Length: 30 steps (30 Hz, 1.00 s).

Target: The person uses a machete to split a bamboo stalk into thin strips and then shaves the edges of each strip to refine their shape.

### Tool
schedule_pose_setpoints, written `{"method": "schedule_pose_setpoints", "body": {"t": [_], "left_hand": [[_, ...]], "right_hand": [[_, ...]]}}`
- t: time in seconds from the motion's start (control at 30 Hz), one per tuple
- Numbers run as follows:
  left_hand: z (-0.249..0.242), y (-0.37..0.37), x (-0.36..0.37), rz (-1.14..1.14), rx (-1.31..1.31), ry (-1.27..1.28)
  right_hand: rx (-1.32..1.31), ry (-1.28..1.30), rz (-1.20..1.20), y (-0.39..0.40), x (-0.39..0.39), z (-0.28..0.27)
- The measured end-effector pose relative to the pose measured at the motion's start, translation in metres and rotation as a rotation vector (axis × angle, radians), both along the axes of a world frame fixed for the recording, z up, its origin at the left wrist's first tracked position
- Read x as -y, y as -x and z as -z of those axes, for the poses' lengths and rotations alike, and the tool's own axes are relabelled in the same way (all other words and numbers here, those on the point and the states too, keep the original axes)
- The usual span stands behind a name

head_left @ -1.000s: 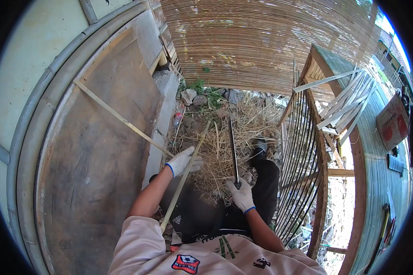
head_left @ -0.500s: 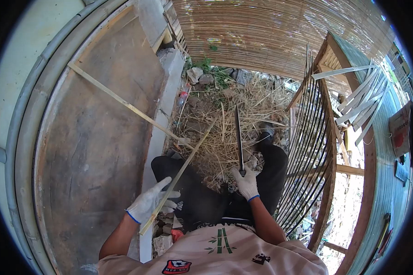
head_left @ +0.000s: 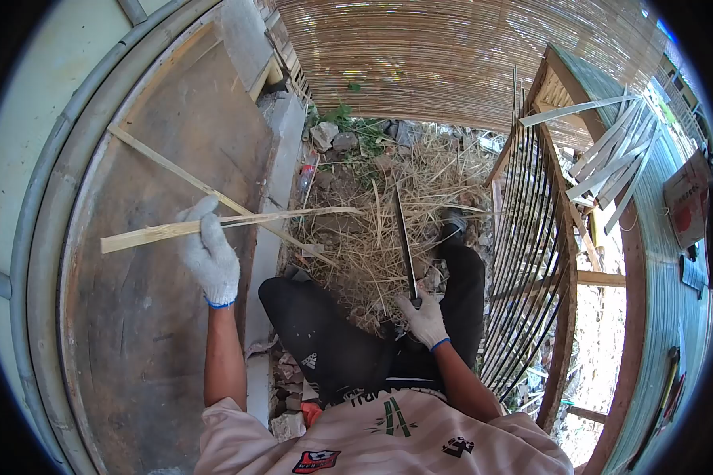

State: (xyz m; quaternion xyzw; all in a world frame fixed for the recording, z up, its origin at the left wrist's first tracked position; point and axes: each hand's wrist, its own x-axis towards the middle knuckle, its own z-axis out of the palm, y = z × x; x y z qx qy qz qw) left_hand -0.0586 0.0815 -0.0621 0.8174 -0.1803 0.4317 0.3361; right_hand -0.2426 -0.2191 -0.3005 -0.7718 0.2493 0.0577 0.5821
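My left hand (head_left: 212,257), in a white knit glove with a blue cuff, is closed on a pale split bamboo strip (head_left: 150,234). The strip lies nearly level across the view, its wide end to the left and its thin, frayed end over the straw. My right hand (head_left: 426,321), gloved likewise, grips the handle of a long-bladed knife (head_left: 405,245), whose dark narrow blade points away from me. A second bamboo strip (head_left: 166,164) leans across the brown board (head_left: 158,317) at left and passes beneath the held one.
Straw-like shavings (head_left: 372,261) and stones (head_left: 325,134) cover the ground before my legs. A slatted wooden rack (head_left: 527,277) stands at right, with flat pale strips (head_left: 618,162) heaped beyond it. A bamboo blind (head_left: 451,63) hangs at the back.
My left hand has moved up and left, over the board, and its fingers have closed on the bamboo strip. The strip has swung from steeply slanted to nearly level. The knife has shifted little.
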Motion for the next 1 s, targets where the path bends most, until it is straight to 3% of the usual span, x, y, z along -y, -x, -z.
{"method": "schedule_pose_setpoints", "body": {"t": [0.03,0.07,0.13,0.43,0.63,0.7,0.8,0.87,0.9,0.93,1.0], "left_hand": [[-0.018,-0.006,0.014,-0.003,0.152,0.174],[-0.037,-0.010,0.023,0.007,0.144,0.169],[-0.067,-0.016,0.034,0.333,0.101,0.772],[-0.050,-0.026,0.084,0.264,-0.044,0.903],[-0.028,-0.042,0.084,0.341,-0.042,0.826],[-0.028,-0.044,0.089,0.340,-0.055,0.805],[-0.027,-0.046,0.095,0.298,-0.075,0.789],[-0.016,-0.055,0.095,0.419,-0.100,0.763],[-0.012,-0.059,0.096,0.425,-0.105,0.756],[-0.008,-0.062,0.095,0.459,-0.178,0.804],[-0.003,-0.068,0.091,0.495,-0.267,0.841]], "right_hand": [[-0.009,-0.006,0.012,0.004,-0.001,-0.005],[-0.055,0.014,0.022,0.005,-0.002,-0.015],[-0.103,0.027,0.036,0.009,-0.006,-0.018],[-0.157,-0.081,-0.008,0.006,-0.011,-0.047],[-0.093,-0.021,-0.095,-0.010,-0.017,-0.040],[-0.026,0.140,-0.168,-0.017,-0.021,-0.039],[-0.005,0.014,-0.181,-0.031,-0.026,-0.062],[-0.030,-0.034,-0.195,-0.048,-0.032,-0.071],[-0.050,-0.070,-0.212,-0.054,-0.032,-0.072],[0.045,-0.064,-0.189,-0.057,-0.042,-0.031],[0.039,-0.086,-0.206,-0.072,-0.040,-0.054]]}}
